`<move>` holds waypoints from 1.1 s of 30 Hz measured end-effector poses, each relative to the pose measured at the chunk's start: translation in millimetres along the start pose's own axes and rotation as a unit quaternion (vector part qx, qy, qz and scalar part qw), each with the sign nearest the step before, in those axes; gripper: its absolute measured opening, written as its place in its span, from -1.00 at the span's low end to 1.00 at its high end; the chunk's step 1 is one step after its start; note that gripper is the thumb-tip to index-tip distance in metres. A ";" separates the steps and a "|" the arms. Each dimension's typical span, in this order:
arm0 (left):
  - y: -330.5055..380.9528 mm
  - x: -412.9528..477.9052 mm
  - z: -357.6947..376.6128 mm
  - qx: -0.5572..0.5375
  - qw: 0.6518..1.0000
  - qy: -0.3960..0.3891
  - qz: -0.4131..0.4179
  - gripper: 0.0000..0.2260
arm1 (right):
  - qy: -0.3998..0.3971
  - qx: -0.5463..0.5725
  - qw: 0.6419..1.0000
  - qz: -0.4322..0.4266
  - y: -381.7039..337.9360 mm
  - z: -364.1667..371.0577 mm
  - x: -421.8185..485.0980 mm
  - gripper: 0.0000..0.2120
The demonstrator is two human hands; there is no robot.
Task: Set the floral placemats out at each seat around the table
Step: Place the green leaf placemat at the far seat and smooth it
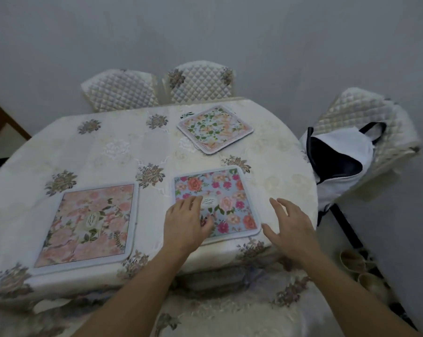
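Note:
Three floral placemats lie on the table [113,147]. A pale pink placemat [88,224] lies at the near left. A blue placemat with pink and orange roses [226,190] lies at the near right. My left hand [187,221] rests flat on its left half, fingers spread. My right hand [290,224] hovers open just past that mat's right edge, holding nothing. A third placemat with green leaves and peach flowers [214,128] lies at the far side, turned at an angle, with another mat's edge peeking out beneath it.
A cream embroidered cloth covers the table. Two quilted chairs [198,81] stand at the far side against the wall. A third chair [366,122] on the right carries a white bag with dark lining [339,164]. Shoes [356,263] lie on the floor at right.

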State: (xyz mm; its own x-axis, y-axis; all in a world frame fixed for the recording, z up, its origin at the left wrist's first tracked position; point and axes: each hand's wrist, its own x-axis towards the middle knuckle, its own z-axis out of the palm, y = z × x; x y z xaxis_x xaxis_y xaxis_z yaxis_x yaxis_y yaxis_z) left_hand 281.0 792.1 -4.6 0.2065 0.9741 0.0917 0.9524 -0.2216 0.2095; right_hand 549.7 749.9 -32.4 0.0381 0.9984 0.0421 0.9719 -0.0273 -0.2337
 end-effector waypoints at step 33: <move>-44.6 369.9 151.7 0.007 0.959 -0.024 -0.283 -0.43 | 0.002 -0.006 0.991 -0.134 116.0 77.1 486.6 -0.43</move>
State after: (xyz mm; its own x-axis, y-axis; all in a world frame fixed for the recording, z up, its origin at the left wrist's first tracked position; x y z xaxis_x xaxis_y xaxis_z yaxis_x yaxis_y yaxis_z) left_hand 348.9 1169.0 -127.7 -0.3352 0.9389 -0.0783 0.9176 0.3442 0.1989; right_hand 663.0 1236.4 -113.9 -0.2205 0.9698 0.1040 0.9502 0.2376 -0.2018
